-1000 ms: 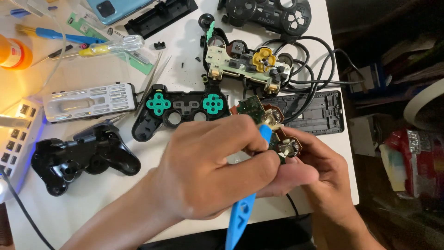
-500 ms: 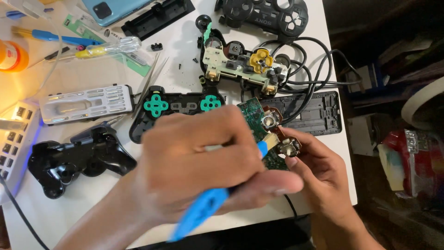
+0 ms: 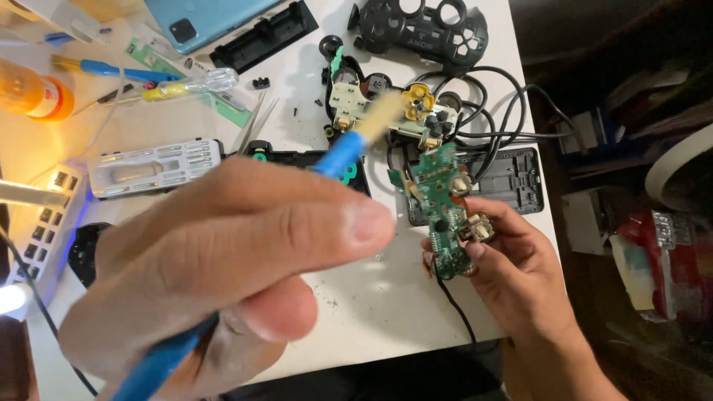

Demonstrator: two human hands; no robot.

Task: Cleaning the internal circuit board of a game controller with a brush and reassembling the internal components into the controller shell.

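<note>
- White table (image 3: 386, 297) fills the view under your hands, crowded with gamepad parts; a dark, cluttered floor area lies off its right edge.
- Your left hand (image 3: 223, 267) is raised close to the camera, blurred, its fingers (image 3: 297, 230) curled tight around a blue tool (image 3: 338, 156) with a pale tip that points up and away from them.
- Your right hand (image 3: 512, 267) sits lower right, its fingers (image 3: 479, 249) pinching a green circuit board (image 3: 438, 208) by its lower end, holding it upright above the table.
- Two round thumbstick modules are on the board, one just by your right fingertips.
- Beyond the board, away from your right fingers, lies an opened gamepad frame (image 3: 386, 111) with a yellow part, tangled with black cables (image 3: 490, 104).
- Further off rests an empty black gamepad shell (image 3: 423, 30).
- Left of your left fingers sit a grey bit holder (image 3: 148, 167), a yellow-handled screwdriver (image 3: 186, 85) and an orange bottle (image 3: 33, 93).
</note>
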